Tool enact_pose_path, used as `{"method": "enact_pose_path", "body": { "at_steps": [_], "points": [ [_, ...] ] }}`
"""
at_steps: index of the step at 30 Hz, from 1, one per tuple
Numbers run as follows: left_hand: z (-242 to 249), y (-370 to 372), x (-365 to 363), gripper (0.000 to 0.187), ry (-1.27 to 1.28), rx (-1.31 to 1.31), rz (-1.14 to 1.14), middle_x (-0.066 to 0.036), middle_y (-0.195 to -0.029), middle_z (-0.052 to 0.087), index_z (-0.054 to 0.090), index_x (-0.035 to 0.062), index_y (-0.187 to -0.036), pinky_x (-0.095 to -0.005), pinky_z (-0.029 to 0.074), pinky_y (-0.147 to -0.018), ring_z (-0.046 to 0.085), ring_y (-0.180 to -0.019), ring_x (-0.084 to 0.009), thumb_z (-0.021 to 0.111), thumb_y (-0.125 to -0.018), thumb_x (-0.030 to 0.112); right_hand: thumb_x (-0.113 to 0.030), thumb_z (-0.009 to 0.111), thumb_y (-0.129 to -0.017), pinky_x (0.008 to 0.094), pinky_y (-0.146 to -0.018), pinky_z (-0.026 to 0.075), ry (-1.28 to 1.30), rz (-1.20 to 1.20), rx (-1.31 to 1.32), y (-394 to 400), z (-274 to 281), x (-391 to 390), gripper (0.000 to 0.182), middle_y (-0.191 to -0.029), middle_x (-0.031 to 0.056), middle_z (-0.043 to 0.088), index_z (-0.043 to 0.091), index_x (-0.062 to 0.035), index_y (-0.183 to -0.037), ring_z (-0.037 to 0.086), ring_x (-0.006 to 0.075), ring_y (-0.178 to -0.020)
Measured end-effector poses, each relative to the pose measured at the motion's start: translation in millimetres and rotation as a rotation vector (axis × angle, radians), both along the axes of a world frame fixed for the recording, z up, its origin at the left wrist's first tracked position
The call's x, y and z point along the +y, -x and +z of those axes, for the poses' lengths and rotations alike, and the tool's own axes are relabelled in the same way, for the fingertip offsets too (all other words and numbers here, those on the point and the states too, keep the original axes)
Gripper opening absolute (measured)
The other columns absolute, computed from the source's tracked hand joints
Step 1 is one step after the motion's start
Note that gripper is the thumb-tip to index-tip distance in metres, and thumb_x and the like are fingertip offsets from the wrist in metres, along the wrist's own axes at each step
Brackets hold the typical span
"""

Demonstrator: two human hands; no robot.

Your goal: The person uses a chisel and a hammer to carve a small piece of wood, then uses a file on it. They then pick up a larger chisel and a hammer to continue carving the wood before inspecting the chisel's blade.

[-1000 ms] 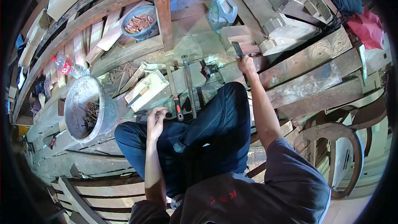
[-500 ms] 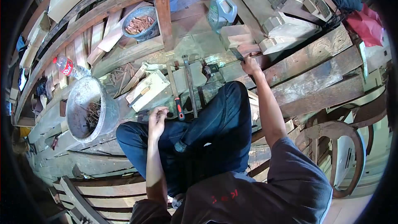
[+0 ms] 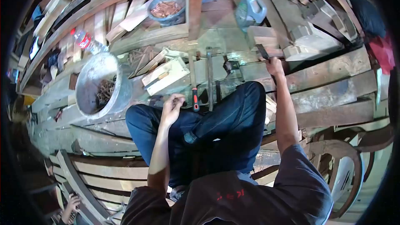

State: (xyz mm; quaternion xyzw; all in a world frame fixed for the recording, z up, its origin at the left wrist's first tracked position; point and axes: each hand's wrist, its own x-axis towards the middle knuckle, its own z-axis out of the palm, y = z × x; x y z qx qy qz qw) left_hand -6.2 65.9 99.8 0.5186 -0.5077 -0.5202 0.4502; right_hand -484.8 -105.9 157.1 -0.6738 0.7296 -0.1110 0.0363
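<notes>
My right hand is closed around a dark, flat-ended tool, its end pointing up and left near a wood block. The tool's exact kind does not show. Over my bent left knee, my left hand has its fingers curled together; whatever may be in them is hidden. Just right of it lies a tool with a red and black handle. A long metal bar hammer-like tool lies beside that. A wooden-handled chisel rests on a pale board.
A grey bucket of rusty nail-like pieces stands left, near a red-capped bottle. Behind are a basin of wood pieces and a jug. Planks lie right. Another person's hand shows lower left.
The whole scene has shifted rightward in view as my head turned. Both hands keep nearly the same poses. Another person's hand has come into view at lower left.
</notes>
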Motion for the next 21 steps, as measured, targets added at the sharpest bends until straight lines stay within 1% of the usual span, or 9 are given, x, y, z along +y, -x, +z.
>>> {"method": "enact_pose_path", "body": {
  "at_steps": [3,7,11,13,14,17,18,19,21],
  "points": [
    [-1.2,-1.0,-0.7,0.012,-0.038,0.003,0.013,-0.003,-0.089,0.066,0.063,0.0029,-0.105,-0.0238,0.047,-0.075,0.058,-0.08,-0.0076,0.058,-0.096,0.009,-0.021,0.058,-0.087,0.0544,-0.078,0.049,0.045,-0.101,-0.069,-1.1,-9.3,3.5,0.027,-0.086,0.0329,0.062,0.066,0.0048,-0.087,0.061,0.0485,-0.087],
    [-0.7,-2.4,0.1,0.012,-0.024,0.006,0.013,-0.004,-0.09,0.067,0.063,0.002,-0.105,-0.0247,0.048,-0.077,0.059,-0.082,-0.0089,0.058,-0.096,0.008,-0.021,0.058,-0.087,0.0537,-0.077,0.05,0.062,-0.071,-0.057,-1.3,-9.3,5.4,0.027,-0.086,0.0321,0.063,0.066,0.0045,-0.09,0.062,0.0486,-0.086],
    [-2.1,-3.0,-0.6,0.012,-0.023,-0.003,0.004,-0.004,-0.093,0.067,0.063,0.0013,-0.105,-0.025,0.048,-0.08,0.06,-0.085,-0.0096,0.058,-0.094,0.004,-0.021,0.057,-0.089,0.0526,-0.076,0.05,0.166,-0.072,-0.056,-1.2,-10.1,6.4,0.027,-0.085,0.0309,0.064,0.067,0.0037,-0.093,0.063,0.0476,-0.084],
    [7.4,-1.3,-0.3,0.012,-0.041,-0.016,0.003,-0.004,-0.093,0.067,0.062,0.0012,-0.105,-0.0248,0.048,-0.08,0.06,-0.085,-0.0094,0.057,-0.094,0.004,-0.022,0.056,-0.09,0.0521,-0.075,0.051,0.236,-0.054,-0.042,-1.3,-7.1,4.8,0.028,-0.084,0.0304,0.064,0.068,0.0034,-0.094,0.063,0.0469,-0.083],
    [8.1,-1.1,-0.1,0.012,-0.05,-0.011,0.001,-0.004,-0.092,0.067,0.062,0.0013,-0.105,-0.0246,0.048,-0.08,0.06,-0.085,-0.0093,0.057,-0.094,0.004,-0.022,0.056,-0.091,0.0515,-0.074,0.051,0.221,-0.047,-0.005,-2.2,-6.9,4.3,0.028,-0.083,0.0299,0.064,0.068,0.0039,-0.093,0.064,0.0461,-0.082],
    [3.3,-0.7,0.2,0.012,-0.036,-0.021,0.0,-0.003,-0.091,0.067,0.062,0.0018,-0.105,-0.0247,0.048,-0.079,0.06,-0.084,-0.0094,0.058,-0.096,0.007,-0.022,0.056,-0.089,0.0534,-0.073,0.052,0.125,-0.026,-0.002,0.7,-23.6,4.3,0.028,-0.083,0.0306,0.064,0.067,0.0041,-0.086,0.064,0.0472,-0.081],
    [8.6,-0.9,0.3,0.013,-0.023,-0.054,-0.008,-0.003,-0.091,0.067,0.062,0.0024,-0.106,-0.0249,0.048,-0.079,0.06,-0.085,-0.0097,0.057,-0.097,0.009,-0.023,0.057,-0.089,0.0542,-0.073,0.052,0.128,-0.061,0.004,-3.8,-27.2,9.1,0.029,-0.082,0.0308,0.064,0.066,0.0041,-0.085,0.064,0.0477,-0.08],
    [4.4,0.2,0.4,0.013,-0.01,-0.021,0.006,-0.003,-0.092,0.067,0.062,0.0026,-0.107,-0.0244,0.048,-0.077,0.059,-0.082,-0.0085,0.057,-0.097,0.009,-0.024,0.057,-0.088,0.0549,-0.072,0.052,0.134,-0.095,0.009,-5.7,-32.8,13.0,0.03,-0.082,0.031,0.064,0.066,0.0041,-0.083,0.064,0.0482,-0.08],
    [2.9,-1.8,-0.3,0.014,-0.041,-0.026,0.005,-0.002,-0.092,0.066,0.063,0.0028,-0.107,-0.0232,0.047,-0.074,0.057,-0.079,-0.0067,0.057,-0.097,0.01,-0.025,0.058,-0.088,0.0551,-0.073,0.052,0.067,-0.121,0.03,4.6,-58.5,11.6,0.031,-0.081,0.0312,0.063,0.066,0.0046,-0.082,0.063,0.0491,-0.079]
  ]
}}
